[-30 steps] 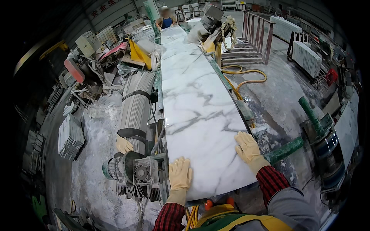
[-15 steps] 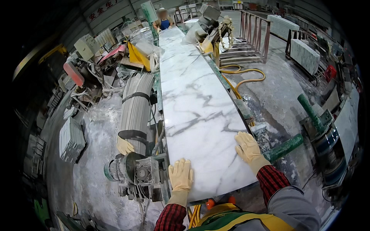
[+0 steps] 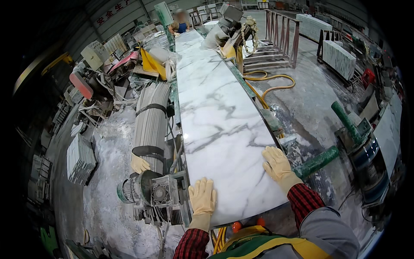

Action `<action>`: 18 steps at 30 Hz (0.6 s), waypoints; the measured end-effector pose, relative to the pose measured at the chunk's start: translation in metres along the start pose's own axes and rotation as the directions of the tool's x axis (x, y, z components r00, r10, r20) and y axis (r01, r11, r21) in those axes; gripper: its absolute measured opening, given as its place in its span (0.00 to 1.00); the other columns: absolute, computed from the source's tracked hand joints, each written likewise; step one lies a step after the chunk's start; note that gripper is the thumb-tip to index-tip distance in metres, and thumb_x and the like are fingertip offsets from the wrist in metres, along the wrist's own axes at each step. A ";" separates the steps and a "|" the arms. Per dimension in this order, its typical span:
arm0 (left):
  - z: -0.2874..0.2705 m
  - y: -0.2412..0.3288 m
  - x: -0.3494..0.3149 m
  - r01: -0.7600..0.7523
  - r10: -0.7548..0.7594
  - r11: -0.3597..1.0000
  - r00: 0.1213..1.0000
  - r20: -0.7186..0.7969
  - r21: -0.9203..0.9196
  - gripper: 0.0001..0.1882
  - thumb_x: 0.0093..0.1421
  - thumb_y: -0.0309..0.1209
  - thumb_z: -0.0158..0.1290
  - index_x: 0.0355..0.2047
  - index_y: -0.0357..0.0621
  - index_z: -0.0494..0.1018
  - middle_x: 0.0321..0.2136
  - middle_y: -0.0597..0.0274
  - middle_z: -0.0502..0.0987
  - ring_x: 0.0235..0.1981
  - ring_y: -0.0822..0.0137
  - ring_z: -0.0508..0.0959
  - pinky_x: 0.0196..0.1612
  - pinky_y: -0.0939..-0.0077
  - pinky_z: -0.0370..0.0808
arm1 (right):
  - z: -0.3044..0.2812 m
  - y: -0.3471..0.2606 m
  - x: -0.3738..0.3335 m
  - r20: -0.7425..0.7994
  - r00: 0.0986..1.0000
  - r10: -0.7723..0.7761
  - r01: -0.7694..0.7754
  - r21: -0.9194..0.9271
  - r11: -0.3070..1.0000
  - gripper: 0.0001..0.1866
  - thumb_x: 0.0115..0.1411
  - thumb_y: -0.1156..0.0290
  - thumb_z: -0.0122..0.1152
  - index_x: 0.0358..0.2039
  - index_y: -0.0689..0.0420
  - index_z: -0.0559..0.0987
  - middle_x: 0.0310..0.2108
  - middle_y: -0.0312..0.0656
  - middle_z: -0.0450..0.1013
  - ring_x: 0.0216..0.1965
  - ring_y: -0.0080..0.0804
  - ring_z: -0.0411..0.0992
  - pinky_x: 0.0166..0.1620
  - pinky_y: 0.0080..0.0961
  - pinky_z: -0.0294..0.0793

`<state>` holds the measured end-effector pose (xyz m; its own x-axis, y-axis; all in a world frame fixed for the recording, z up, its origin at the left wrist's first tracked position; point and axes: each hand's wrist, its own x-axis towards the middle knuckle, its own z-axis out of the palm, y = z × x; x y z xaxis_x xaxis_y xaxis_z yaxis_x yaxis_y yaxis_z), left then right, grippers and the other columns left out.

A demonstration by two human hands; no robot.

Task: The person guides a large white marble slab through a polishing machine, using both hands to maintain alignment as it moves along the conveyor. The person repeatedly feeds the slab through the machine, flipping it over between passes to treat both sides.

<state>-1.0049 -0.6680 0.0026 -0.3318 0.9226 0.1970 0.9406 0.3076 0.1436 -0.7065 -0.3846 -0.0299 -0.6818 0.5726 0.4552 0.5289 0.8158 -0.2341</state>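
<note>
A long white marble slab (image 3: 224,151) with grey veins lies flat in front of me, running away toward the far end. My left hand (image 3: 202,199), in a cream rubber glove, rests open on its near left corner, fingers pointing forward. On the near right edge lies my right hand (image 3: 278,166), gloved alike, palm down with its fingers spread. Neither hand grips anything; both press flat on the stone. At the slab's far end a person (image 3: 179,23) in a blue apron leans over it.
Left of the slab are a motor with gearbox (image 3: 159,194), a strapped bundle of grey strips (image 3: 151,116) and a loose glove (image 3: 139,163). On the right stand a green roller (image 3: 319,162), a yellow hose (image 3: 280,82) and a metal rack (image 3: 280,39). Stacked tiles (image 3: 80,159) sit farther left.
Both my hands stay in nearly the same place on the slab. The view has shifted slightly, and the far person is bent lower over the slab's end.
</note>
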 end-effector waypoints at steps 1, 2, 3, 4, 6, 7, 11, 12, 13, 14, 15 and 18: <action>-0.001 0.000 0.000 -0.001 0.001 1.000 1.000 0.001 -0.006 0.28 0.76 0.42 0.59 0.73 0.52 0.73 0.75 0.48 0.73 0.76 0.39 0.72 0.78 0.29 0.60 | -0.001 0.000 0.000 -0.002 1.000 -0.002 0.002 0.003 1.000 0.30 0.70 0.58 0.68 0.69 0.54 0.80 0.74 0.55 0.74 0.74 0.57 0.71 0.80 0.54 0.64; -0.003 0.001 -0.001 -0.002 0.002 1.000 1.000 0.003 -0.012 0.29 0.76 0.42 0.58 0.73 0.52 0.72 0.75 0.48 0.73 0.76 0.39 0.72 0.79 0.29 0.60 | -0.001 0.000 0.000 0.001 1.000 0.000 0.000 0.001 1.000 0.29 0.70 0.58 0.68 0.69 0.54 0.80 0.74 0.54 0.74 0.74 0.57 0.71 0.80 0.54 0.64; -0.003 0.001 -0.001 -0.003 0.003 1.000 1.000 0.004 -0.018 0.29 0.76 0.42 0.58 0.74 0.52 0.72 0.75 0.48 0.73 0.76 0.39 0.72 0.79 0.29 0.60 | -0.001 -0.001 -0.001 0.004 1.000 0.003 -0.003 -0.001 1.000 0.29 0.70 0.58 0.68 0.69 0.54 0.81 0.74 0.54 0.74 0.74 0.57 0.71 0.80 0.54 0.64; -0.003 0.001 -0.002 -0.003 0.003 1.000 1.000 0.003 -0.017 0.28 0.76 0.42 0.58 0.73 0.52 0.72 0.75 0.48 0.73 0.76 0.39 0.71 0.79 0.29 0.60 | -0.001 -0.001 -0.002 0.007 1.000 0.006 -0.006 -0.003 1.000 0.29 0.70 0.58 0.68 0.69 0.54 0.81 0.74 0.54 0.75 0.74 0.57 0.71 0.80 0.54 0.64; -0.003 0.001 -0.003 -0.002 0.002 1.000 1.000 0.002 -0.013 0.28 0.76 0.42 0.58 0.73 0.52 0.72 0.75 0.48 0.73 0.76 0.40 0.71 0.79 0.29 0.60 | -0.001 -0.001 -0.003 -0.015 1.000 -0.002 0.002 0.009 1.000 0.29 0.70 0.58 0.68 0.69 0.54 0.81 0.74 0.54 0.75 0.74 0.56 0.71 0.80 0.54 0.64; -0.002 0.001 -0.004 -0.002 0.002 1.000 1.000 -0.003 -0.010 0.28 0.76 0.42 0.58 0.73 0.52 0.72 0.75 0.48 0.73 0.76 0.40 0.71 0.79 0.29 0.60 | -0.001 -0.001 -0.004 -0.025 1.000 -0.005 0.006 0.015 1.000 0.29 0.69 0.58 0.68 0.69 0.53 0.81 0.74 0.54 0.75 0.74 0.56 0.71 0.80 0.54 0.64; -0.001 0.002 -0.007 0.002 -0.002 1.000 1.000 -0.004 -0.015 0.28 0.75 0.41 0.58 0.73 0.52 0.73 0.75 0.48 0.73 0.76 0.40 0.71 0.79 0.29 0.60 | -0.001 -0.002 -0.006 -0.011 1.000 0.008 -0.008 0.005 1.000 0.29 0.69 0.58 0.68 0.69 0.53 0.81 0.74 0.53 0.75 0.74 0.56 0.71 0.80 0.53 0.64; -0.002 0.003 -0.008 0.003 -0.003 1.000 1.000 0.001 -0.020 0.28 0.75 0.41 0.58 0.73 0.52 0.73 0.75 0.48 0.73 0.76 0.40 0.71 0.79 0.29 0.59 | -0.001 -0.002 -0.007 -0.010 1.000 0.007 -0.007 0.001 1.000 0.29 0.69 0.59 0.68 0.68 0.53 0.81 0.74 0.53 0.75 0.74 0.56 0.71 0.80 0.53 0.64; -0.001 0.002 -0.009 0.004 -0.004 1.000 1.000 0.000 -0.015 0.28 0.75 0.41 0.58 0.73 0.52 0.72 0.75 0.48 0.73 0.76 0.41 0.71 0.79 0.29 0.59 | -0.001 -0.003 -0.007 -0.012 1.000 0.005 -0.005 -0.003 1.000 0.29 0.69 0.59 0.68 0.68 0.53 0.81 0.74 0.53 0.75 0.74 0.56 0.71 0.80 0.53 0.64; 0.000 0.001 -0.011 0.004 -0.004 1.000 1.000 0.000 -0.010 0.28 0.76 0.41 0.58 0.73 0.52 0.72 0.75 0.48 0.73 0.76 0.41 0.70 0.79 0.29 0.59 | -0.001 -0.003 -0.008 -0.021 1.000 0.001 -0.001 -0.002 1.000 0.29 0.69 0.59 0.68 0.68 0.53 0.81 0.73 0.53 0.75 0.74 0.56 0.71 0.80 0.53 0.64; 0.000 0.001 -0.012 0.004 -0.004 1.000 1.000 0.000 -0.005 0.29 0.76 0.41 0.58 0.74 0.52 0.72 0.75 0.49 0.73 0.76 0.41 0.70 0.79 0.29 0.59 | -0.001 -0.004 -0.010 -0.030 1.000 -0.002 0.002 0.000 1.000 0.29 0.69 0.59 0.68 0.68 0.54 0.81 0.73 0.53 0.75 0.74 0.56 0.71 0.80 0.53 0.64; -0.004 0.005 -0.012 0.009 -0.010 1.000 1.000 0.028 0.019 0.29 0.75 0.42 0.58 0.74 0.52 0.72 0.75 0.49 0.73 0.77 0.42 0.70 0.78 0.30 0.59 | -0.005 -0.009 -0.009 -0.029 1.000 0.002 -0.001 0.007 1.000 0.28 0.69 0.59 0.68 0.67 0.54 0.81 0.72 0.53 0.76 0.73 0.55 0.72 0.80 0.53 0.65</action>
<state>-0.9962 -0.6787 0.0052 -0.3387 0.9256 0.1687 0.9387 0.3204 0.1268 -0.7022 -0.3972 -0.0275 -0.6658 0.5714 0.4798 0.5265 0.8155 -0.2405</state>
